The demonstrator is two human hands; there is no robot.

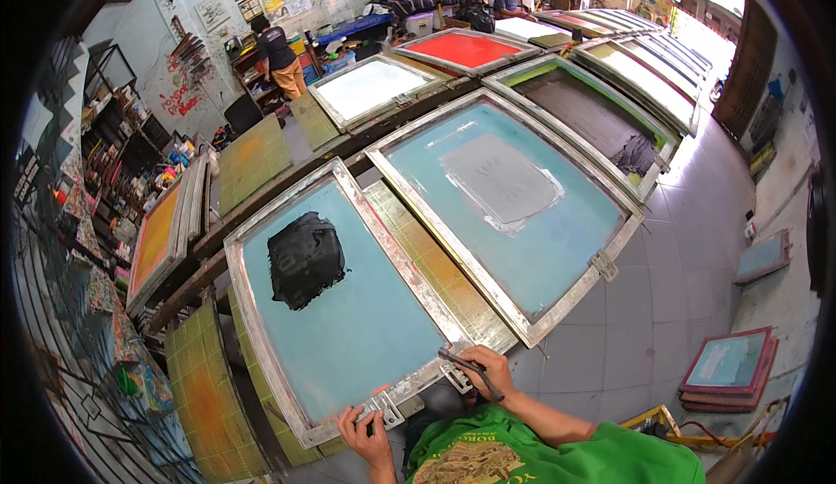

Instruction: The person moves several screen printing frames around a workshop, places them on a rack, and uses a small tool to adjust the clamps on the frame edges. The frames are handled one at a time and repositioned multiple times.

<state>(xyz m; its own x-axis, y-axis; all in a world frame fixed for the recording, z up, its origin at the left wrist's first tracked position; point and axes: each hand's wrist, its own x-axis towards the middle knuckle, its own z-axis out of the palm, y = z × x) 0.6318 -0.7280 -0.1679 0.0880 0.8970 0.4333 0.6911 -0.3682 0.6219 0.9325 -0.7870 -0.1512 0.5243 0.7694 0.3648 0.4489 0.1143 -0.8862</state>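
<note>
A screen-printing frame (344, 310) with blue-green mesh lies tilted before me, with a patch of black ink (306, 259) on its upper part. At its near edge, my left hand (366, 439) has its fingers curled on the rim beside a metal bracket (383, 407). My right hand (488, 371) is closed around a slim dark bar-like tool (475, 371), whose far end reaches over the frame's near right corner. What kind of tool it is cannot be made out. Another metal bracket (453, 378) sits under that corner, partly hidden by my hand.
A second blue-green screen (496, 188) with a grey patch stands to the right. Farther along are white (370, 88), red (461, 49) and dark (592, 114) screens. Stained boards (209, 388) line the left. Small framed screens (727, 366) lean at the right wall. Two people (280, 57) (508, 1) are at the back.
</note>
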